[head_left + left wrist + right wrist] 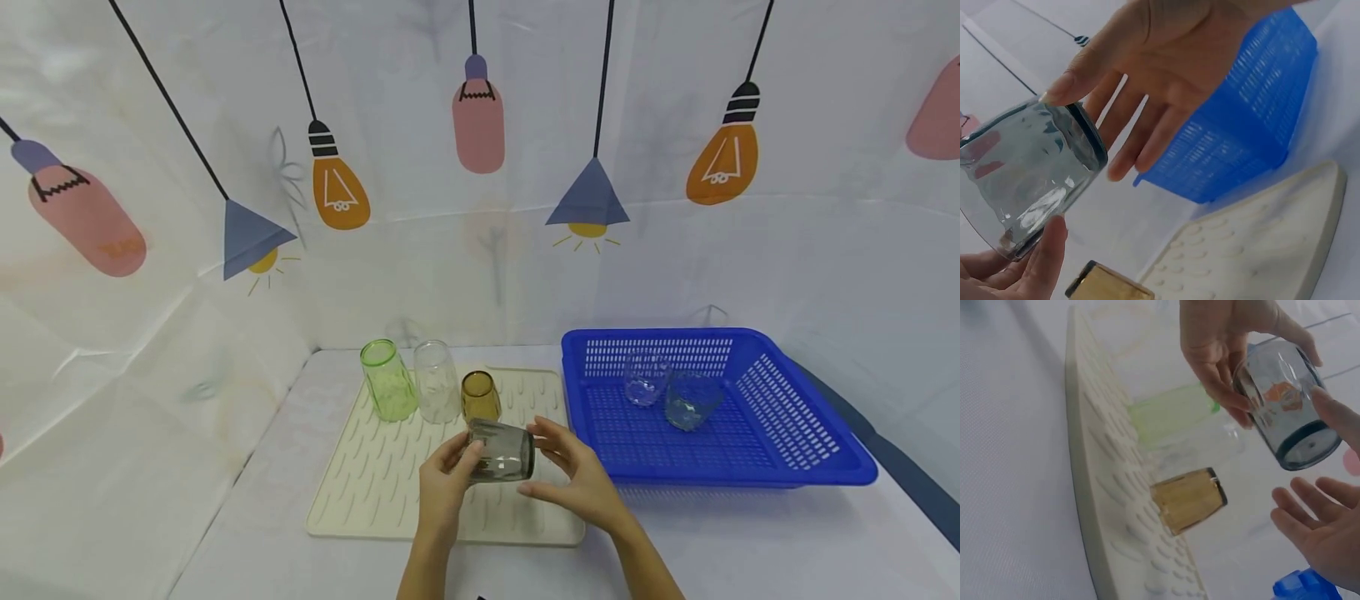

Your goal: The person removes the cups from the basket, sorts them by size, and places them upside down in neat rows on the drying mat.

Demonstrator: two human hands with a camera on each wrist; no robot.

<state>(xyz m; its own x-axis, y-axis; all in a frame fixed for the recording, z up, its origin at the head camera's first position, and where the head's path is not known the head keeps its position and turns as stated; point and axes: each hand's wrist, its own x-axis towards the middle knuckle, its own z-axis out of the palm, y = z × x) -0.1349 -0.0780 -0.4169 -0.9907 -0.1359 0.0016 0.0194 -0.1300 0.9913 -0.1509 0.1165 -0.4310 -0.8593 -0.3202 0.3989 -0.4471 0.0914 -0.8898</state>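
A smoky grey glass lies on its side in the air above the cream ridged mat. My left hand grips it at the rim end, thumb on the near side. At its base end, my right hand holds its fingers spread and relaxed; in the right wrist view, one digit reaches the glass near the base. Just behind the grey glass, an amber glass stands on the mat. Left of that are a clear tall glass and a green tall glass.
A blue plastic basket stands to the right of the mat. Inside it are a clear glass and a bluish glass. White cloth with printed lamps hangs behind the table.
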